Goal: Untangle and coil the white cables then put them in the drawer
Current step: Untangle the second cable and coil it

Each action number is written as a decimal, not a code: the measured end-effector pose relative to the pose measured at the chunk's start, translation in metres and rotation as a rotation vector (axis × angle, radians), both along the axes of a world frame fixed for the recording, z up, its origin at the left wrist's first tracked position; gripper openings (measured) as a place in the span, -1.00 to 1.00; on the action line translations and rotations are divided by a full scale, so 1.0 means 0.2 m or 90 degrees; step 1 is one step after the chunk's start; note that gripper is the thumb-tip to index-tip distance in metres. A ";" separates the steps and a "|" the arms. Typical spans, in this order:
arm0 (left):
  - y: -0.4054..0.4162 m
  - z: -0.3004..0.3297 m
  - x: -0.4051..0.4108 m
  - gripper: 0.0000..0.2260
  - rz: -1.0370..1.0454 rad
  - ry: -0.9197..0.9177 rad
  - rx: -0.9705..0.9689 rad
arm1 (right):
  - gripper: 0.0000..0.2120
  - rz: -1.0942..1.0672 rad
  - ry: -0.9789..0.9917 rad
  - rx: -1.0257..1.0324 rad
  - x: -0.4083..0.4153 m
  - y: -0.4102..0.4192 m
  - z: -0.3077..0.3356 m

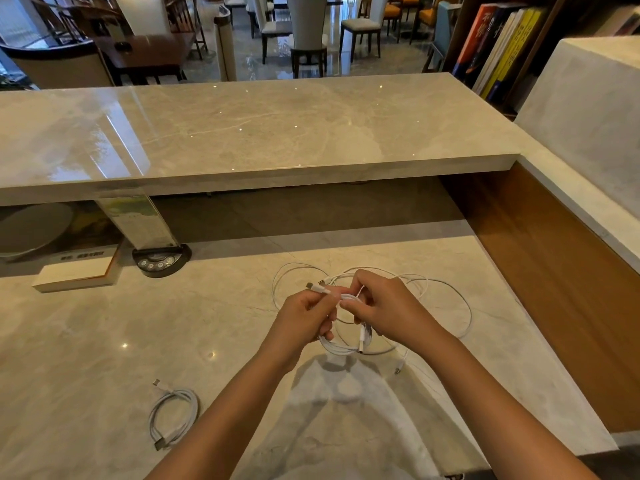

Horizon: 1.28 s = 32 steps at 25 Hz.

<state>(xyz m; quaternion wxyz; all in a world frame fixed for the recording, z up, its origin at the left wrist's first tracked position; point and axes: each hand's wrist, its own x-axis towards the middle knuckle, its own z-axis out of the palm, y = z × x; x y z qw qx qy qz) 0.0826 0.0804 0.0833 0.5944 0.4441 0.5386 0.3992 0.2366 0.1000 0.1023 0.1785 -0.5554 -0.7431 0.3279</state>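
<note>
Head view of a person's two bare hands working white cables over a marble desk. The left hand has its fingers curled round a small bundle of loops, with one plug end sticking out past its thumb; the right hand pinches the same cable just beside it, fingers bent over the strand. How many turns the bundle holds cannot be told, since both palms cover its upper part; only the lower arc and one hanging connector show between the wrists. Behind and to the right of the hands, loose loops of the tangled cables spread on the desk, partly hidden by the right hand and forearm, and a further plug lies near the right forearm. A finished coil rests flat on the desk well to the left, near the left forearm. The drawer is not in view. Along the far side a raised counter overhangs the desk, shading the strip beneath it, where a round dark device with buttons, a clear sign stand and a white box sit; the objects at the far left under the overhang are too dim to identify. A wooden side panel bounds the desk on the right, close to the loose loops. Bare marble lies between the coil and the box. Books and chairs stand beyond the counter.
</note>
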 end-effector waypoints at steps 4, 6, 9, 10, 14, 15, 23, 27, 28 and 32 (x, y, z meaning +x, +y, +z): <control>0.00 -0.04 0.01 -0.81 0.061 0.026 0.031 | -0.71 -0.014 -0.108 -0.039 -0.04 -0.03 -0.02; 0.00 -0.06 0.01 -0.81 0.047 0.053 0.031 | -0.71 0.006 -0.123 -0.074 -0.04 -0.04 -0.02; 0.01 -0.09 -0.02 -0.76 0.071 0.091 0.020 | -0.75 0.062 -0.069 -0.153 0.01 -0.02 0.01; 0.01 -0.11 -0.02 -0.74 0.075 0.099 0.018 | -0.78 0.083 -0.070 -0.171 0.02 -0.01 0.01; -0.02 -0.11 0.01 -0.69 0.039 0.123 0.014 | -0.92 0.039 -0.129 -0.128 -0.01 -0.02 -0.02; -0.03 -0.11 0.02 -0.67 0.036 0.130 0.013 | -0.87 0.014 -0.123 -0.110 -0.03 -0.03 -0.04; 0.03 -0.07 -0.06 -0.79 -0.003 0.084 -0.050 | -0.90 -0.021 0.096 -0.232 0.00 -0.04 -0.04; -0.04 -0.09 -0.14 -0.83 -0.014 -0.045 -0.125 | -0.91 -0.086 0.164 -0.244 0.01 -0.01 -0.08; -0.07 -0.10 -0.17 -0.80 -0.008 -0.050 -0.125 | -0.91 -0.084 0.170 -0.251 0.01 0.00 -0.08; -0.17 -0.13 -0.27 -0.74 0.069 0.009 -0.046 | -0.90 -0.057 0.182 -0.297 -0.07 0.02 -0.12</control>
